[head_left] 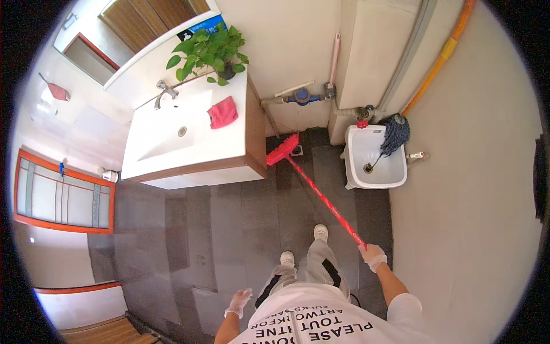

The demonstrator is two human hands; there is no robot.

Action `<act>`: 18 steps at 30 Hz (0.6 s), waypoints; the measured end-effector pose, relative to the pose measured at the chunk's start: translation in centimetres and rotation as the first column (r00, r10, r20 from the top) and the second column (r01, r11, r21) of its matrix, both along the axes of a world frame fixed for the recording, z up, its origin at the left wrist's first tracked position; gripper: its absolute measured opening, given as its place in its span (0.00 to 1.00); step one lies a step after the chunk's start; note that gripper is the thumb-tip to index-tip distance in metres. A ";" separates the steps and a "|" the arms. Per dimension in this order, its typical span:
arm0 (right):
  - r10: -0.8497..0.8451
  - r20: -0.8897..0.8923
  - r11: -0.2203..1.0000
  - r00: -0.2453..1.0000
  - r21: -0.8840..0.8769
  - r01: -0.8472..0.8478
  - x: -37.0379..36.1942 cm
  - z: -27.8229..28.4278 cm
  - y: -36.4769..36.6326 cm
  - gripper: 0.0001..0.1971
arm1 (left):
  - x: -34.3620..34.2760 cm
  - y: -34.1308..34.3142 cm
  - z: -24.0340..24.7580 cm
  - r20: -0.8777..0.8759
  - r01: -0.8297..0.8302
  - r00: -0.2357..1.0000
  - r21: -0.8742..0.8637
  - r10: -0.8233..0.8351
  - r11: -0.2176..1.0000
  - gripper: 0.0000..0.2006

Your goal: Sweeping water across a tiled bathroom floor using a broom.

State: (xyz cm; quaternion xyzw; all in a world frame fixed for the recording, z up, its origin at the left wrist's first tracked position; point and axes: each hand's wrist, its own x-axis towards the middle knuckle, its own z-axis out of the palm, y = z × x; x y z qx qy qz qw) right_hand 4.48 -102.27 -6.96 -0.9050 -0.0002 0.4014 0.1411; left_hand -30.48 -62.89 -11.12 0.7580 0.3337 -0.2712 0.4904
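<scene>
My right hand point(373, 255), in a clear thin glove, is closed around the upper end of a red broom point(323, 198). The handle slants away from me to the left. Its red broom head point(282, 150) rests on the dark tiled floor, close to the right end of the washbasin cabinet point(256, 163) and beside a floor drain point(297, 151). Down at my left side hangs my left hand point(239, 301), also gloved. It holds nothing, and its fingers look loosely extended, apart from any object.
A white mop sink point(375, 182) with a dark mop point(395, 136) stands at the right wall. A potted plant point(213, 53) and a pink cloth point(223, 112) lie on the white basin top point(166, 155). Pipes with a blue water meter point(302, 96) run along the wall. An orange-framed door point(64, 192) is at left.
</scene>
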 end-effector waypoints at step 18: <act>-0.122 -0.183 0.990 0.976 0.046 0.133 9.7 -4.4 0.8 0.26 | 6.2 -6.7 2.0 -0.216 -0.433 0.892 -0.162 0.397 0.887 0.19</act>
